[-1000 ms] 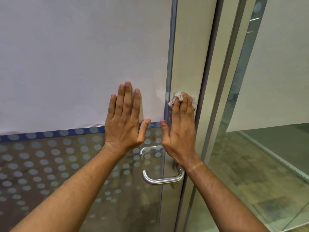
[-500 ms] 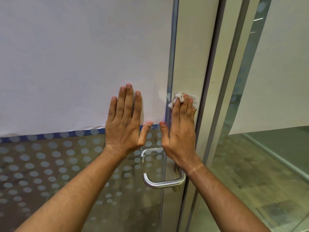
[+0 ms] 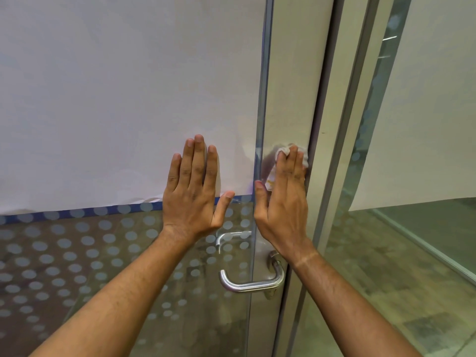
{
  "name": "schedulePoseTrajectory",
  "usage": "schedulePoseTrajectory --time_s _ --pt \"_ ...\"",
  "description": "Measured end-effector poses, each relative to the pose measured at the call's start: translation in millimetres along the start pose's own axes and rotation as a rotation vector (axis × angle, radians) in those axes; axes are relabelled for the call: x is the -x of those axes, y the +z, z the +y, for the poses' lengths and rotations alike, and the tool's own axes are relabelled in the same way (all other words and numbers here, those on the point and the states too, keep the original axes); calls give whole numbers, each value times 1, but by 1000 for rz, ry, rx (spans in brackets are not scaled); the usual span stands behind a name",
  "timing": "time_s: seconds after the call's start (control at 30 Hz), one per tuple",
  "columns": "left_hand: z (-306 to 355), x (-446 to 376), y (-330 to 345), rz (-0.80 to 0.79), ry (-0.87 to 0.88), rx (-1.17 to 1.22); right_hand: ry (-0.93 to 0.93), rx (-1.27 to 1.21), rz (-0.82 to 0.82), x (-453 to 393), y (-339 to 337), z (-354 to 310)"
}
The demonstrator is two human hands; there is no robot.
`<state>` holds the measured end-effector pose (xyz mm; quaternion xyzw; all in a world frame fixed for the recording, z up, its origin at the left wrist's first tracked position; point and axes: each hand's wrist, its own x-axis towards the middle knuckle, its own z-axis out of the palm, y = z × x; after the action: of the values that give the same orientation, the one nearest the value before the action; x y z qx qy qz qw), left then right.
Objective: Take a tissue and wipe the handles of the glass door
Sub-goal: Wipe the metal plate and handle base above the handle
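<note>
My right hand presses a crumpled white tissue flat against the metal edge strip of the glass door, fingers straight. My left hand lies flat on the glass door's frosted panel, fingers straight and thumb spread. Below both hands the silver lever handle sticks out from the door; neither hand touches it. A second handle on the far side shows through the glass under my left hand.
The lower glass carries a dotted film under a blue stripe. To the right stand the door frame and a fixed glass pane, with a wooden floor seen beyond.
Both hands stay pressed on the door. The view has shifted slightly, and my right hand with the tissue sits a little further right on the metal strip.
</note>
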<state>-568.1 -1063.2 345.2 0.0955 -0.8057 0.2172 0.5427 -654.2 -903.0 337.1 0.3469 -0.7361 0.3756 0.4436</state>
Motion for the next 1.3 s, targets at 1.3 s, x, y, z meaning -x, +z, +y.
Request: schedulePoseTrajectory --time_s 1.3 --pt "1 1 2 -7 -12 -6 -192 170 -112 14 12 15"
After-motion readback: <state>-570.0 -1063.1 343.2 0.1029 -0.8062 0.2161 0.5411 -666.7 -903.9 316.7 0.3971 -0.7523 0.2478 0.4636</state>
